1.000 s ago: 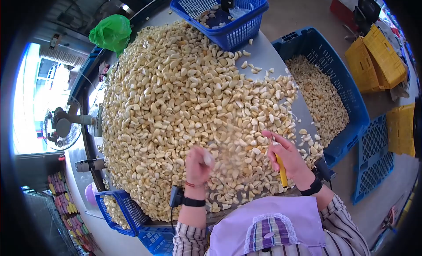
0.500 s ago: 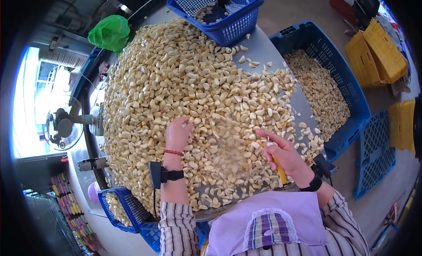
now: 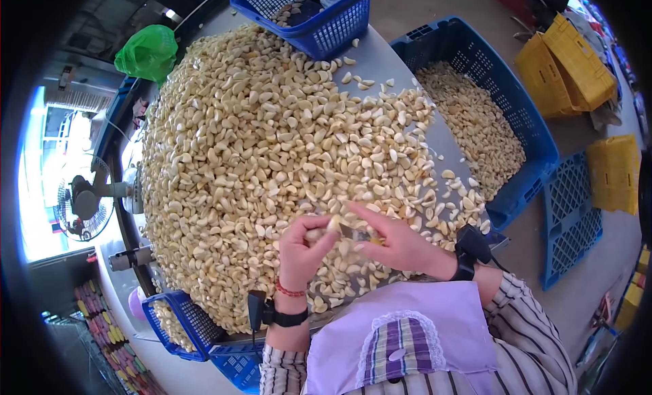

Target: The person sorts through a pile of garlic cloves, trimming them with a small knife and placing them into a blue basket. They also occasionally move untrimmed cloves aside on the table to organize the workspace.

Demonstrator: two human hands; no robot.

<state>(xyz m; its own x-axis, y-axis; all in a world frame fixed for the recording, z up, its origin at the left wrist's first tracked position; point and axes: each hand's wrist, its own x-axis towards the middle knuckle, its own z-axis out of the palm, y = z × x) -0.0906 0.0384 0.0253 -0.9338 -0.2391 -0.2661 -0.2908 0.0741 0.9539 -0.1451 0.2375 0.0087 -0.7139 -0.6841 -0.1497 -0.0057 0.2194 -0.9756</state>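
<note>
A broad heap of pale peeled garlic cloves covers the metal table in front of me. My left hand is closed low over the near part of the heap, pinching one garlic clove between thumb and fingertips. Just to its right, my right hand grips a small knife whose short blade points at that clove. Most of the knife's yellow handle is hidden by my fingers. Both wrists wear black straps with small devices.
A blue basket stands on the table's far edge. On the right, a large blue crate holds more cloves. A smaller blue basket with cloves sits at lower left. A green plastic bag and a fan are at left.
My left hand has lifted from the heap and moved right and nearer to me, now with a clove. My right hand has moved left with the knife, bringing both hands together.
</note>
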